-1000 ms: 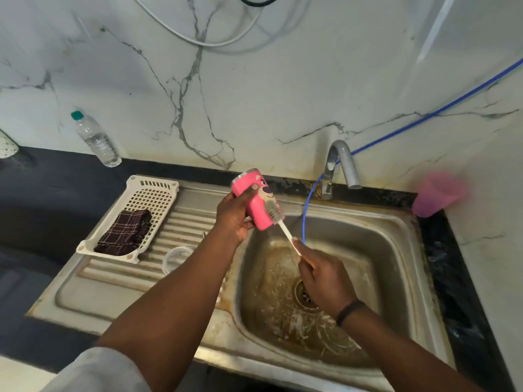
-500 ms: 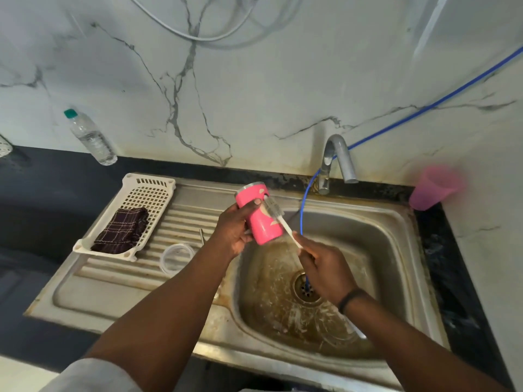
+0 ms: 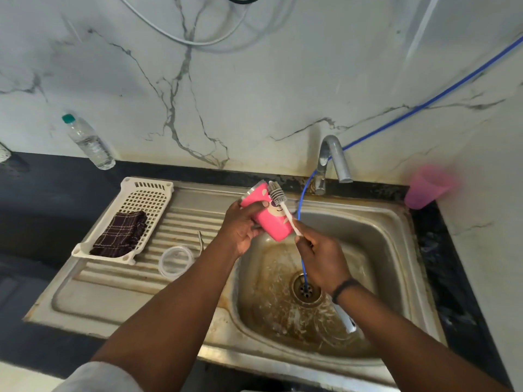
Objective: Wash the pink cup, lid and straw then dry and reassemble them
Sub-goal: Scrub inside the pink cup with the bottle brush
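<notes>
My left hand (image 3: 240,227) grips the pink cup (image 3: 270,219), a printed tumbler with a metal rim, tilted over the left edge of the sink basin (image 3: 382,250), its open end up and to the left. In my right hand (image 3: 319,256) is the white handle of a bottle brush (image 3: 278,195), whose grey bristle head lies against the cup's outer wall near the rim. The clear round lid (image 3: 175,261) lies flat on the ribbed drainboard (image 3: 113,287). A thin metal straw (image 3: 201,241) lies just right of the lid.
A white slotted tray (image 3: 147,199) holding a dark checked cloth (image 3: 120,234) sits on the drainboard's left. A water bottle (image 3: 87,142) leans on the wall. The tap (image 3: 334,157), a blue hose (image 3: 302,250) into the drain and a pink plastic tumbler (image 3: 424,188) are at right.
The brush head has slid from the cup's lower side up toward its rim. Both hands and the cup have stayed over the sink's left edge.
</notes>
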